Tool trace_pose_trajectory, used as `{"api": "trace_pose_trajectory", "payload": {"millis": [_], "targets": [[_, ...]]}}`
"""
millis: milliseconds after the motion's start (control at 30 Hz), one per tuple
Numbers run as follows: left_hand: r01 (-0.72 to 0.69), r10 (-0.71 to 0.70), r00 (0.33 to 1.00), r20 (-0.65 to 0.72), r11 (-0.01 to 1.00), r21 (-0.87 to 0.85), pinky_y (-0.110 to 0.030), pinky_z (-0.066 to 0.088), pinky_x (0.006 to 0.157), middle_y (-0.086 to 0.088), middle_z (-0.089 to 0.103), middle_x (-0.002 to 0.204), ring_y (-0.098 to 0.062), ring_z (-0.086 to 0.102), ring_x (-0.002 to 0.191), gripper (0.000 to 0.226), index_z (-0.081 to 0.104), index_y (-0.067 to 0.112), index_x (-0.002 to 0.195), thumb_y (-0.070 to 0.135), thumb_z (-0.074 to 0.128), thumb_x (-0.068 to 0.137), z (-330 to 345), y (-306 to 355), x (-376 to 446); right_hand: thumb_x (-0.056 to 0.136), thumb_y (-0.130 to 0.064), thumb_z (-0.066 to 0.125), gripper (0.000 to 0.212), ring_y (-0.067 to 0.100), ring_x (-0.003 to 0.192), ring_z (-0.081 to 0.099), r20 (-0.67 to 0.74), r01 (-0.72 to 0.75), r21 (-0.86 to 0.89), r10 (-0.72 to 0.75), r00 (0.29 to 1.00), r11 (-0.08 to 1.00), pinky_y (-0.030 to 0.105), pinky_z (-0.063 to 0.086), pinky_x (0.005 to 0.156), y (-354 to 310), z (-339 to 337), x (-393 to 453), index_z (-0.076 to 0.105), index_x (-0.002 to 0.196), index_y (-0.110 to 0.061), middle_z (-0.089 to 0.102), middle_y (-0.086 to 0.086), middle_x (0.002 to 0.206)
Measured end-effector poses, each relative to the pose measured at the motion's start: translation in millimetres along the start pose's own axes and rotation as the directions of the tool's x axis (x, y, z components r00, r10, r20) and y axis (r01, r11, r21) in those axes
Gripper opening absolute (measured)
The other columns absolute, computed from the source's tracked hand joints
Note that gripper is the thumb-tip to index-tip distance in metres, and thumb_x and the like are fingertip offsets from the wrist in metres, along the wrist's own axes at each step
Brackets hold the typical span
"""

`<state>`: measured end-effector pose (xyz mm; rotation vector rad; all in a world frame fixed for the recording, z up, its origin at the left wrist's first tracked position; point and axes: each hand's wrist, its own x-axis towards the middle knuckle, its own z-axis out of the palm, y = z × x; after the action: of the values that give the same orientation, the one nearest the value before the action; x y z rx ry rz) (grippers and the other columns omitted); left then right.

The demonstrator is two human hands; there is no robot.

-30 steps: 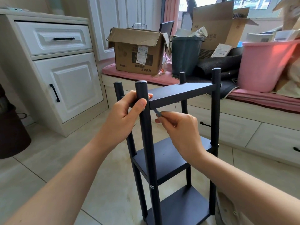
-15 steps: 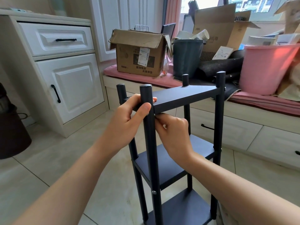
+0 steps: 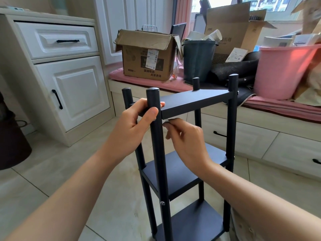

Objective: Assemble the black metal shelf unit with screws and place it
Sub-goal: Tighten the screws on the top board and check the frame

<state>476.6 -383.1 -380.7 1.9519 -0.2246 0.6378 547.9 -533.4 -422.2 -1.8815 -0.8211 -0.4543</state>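
Left hand [image 3: 132, 131] grips the shelf unit's [image 3: 194, 101] post; right hand [image 3: 187, 138] pinches something small, perhaps a tool.

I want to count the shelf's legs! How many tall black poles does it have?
4: front left pole gripped by the left hand, back left pole, back right pole, front right pole. None seem hidden.

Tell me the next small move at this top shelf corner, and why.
Probably keep turning the small tool pinched in the right hand under the top shelf, while the left hand grips the front post to steady that joint.
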Motion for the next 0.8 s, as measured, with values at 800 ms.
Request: {"api": "trace_pose_trajectory", "payload": {"millis": [800], "targets": [[0.006,-0.006,1.000,-0.003,1.000,-0.010,-0.011,0.044,0.092,0.009,0.069,0.116,-0.004,0.062,0.109,0.027,0.062,0.027,0.120,0.039,0.046,0.101,2,2,-1,0.096,-0.012,0.060,0.016,0.002,0.064,0.056,-0.006,0.010,0.031,-0.009,1.000,0.999,0.017,0.044,0.066,-14,-12,-3,0.075,0.101,-0.009,0.061,-0.016,0.073]]}}
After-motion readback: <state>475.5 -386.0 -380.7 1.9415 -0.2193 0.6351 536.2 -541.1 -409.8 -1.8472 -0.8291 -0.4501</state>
